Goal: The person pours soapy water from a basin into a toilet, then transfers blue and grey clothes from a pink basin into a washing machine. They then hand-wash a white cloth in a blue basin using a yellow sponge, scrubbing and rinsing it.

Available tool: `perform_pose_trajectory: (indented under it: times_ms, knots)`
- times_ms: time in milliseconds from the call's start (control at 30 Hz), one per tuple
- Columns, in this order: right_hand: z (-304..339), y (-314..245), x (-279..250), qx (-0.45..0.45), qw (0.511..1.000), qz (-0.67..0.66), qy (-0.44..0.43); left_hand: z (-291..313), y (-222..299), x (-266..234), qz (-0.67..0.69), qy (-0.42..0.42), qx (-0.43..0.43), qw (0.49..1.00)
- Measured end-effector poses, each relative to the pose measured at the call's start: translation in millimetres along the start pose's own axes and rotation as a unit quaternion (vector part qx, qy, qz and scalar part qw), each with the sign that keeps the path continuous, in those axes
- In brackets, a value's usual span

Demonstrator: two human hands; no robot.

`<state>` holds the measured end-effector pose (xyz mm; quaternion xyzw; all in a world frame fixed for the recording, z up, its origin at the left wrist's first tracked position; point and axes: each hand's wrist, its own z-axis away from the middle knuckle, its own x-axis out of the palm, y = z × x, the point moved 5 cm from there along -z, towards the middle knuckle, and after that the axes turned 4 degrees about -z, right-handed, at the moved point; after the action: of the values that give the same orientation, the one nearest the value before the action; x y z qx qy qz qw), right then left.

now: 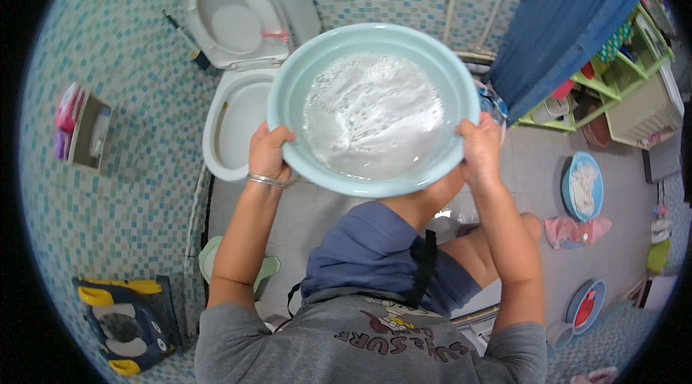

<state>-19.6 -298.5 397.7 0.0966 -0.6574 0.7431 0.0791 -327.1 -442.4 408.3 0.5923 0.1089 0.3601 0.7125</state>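
Observation:
Both of my hands hold up a large pale mint-green basin (pixel 375 184) in front of me. Foamy, rippling water (pixel 371 114) fills its lower part. My left hand (pixel 269 152), with a silver bangle at the wrist, grips the rim at the near left, thumb over the edge. At the right side of the rim, my right hand (pixel 481 140) is closed in the same way. The fingers under the basin are hidden. Just beyond the basin's left side stands a white toilet (pixel 218 121) with its lid raised; the basin overlaps part of the bowl's edge.
A blue curtain (pixel 569 16) hangs at the right, beside a green shelf (pixel 609 88). A blue basin with white cloth (pixel 582 186), pink cloth (pixel 577 231) and another basin (pixel 590 302) sit on the right floor. A folded child's toilet seat (pixel 130 326) is at the lower left.

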Motion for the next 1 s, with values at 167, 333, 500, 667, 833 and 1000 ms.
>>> perform_pose_trajectory:
  times_ms: [167,333,500,667,833,1000]
  knots:
    - [28,37,111,0.029,0.996,-0.013,-0.088,18,19,-110,0.03,0.11,0.037,0.993]
    - [43,86,196,0.094,0.985,0.017,-0.144,29,40,-203,0.028,0.174,0.055,0.983]
    - [67,115,264,0.14,0.969,0.061,-0.195,40,58,-270,0.02,0.254,0.07,0.964]
    - [88,126,307,0.22,0.946,0.062,-0.228,43,75,-310,-0.005,0.324,0.049,0.945]
    - [95,156,333,0.306,0.909,0.07,-0.273,41,97,-338,-0.065,0.361,0.037,0.929]
    - [100,180,347,0.365,0.891,0.064,-0.263,30,125,-341,-0.115,0.36,0.04,0.925]
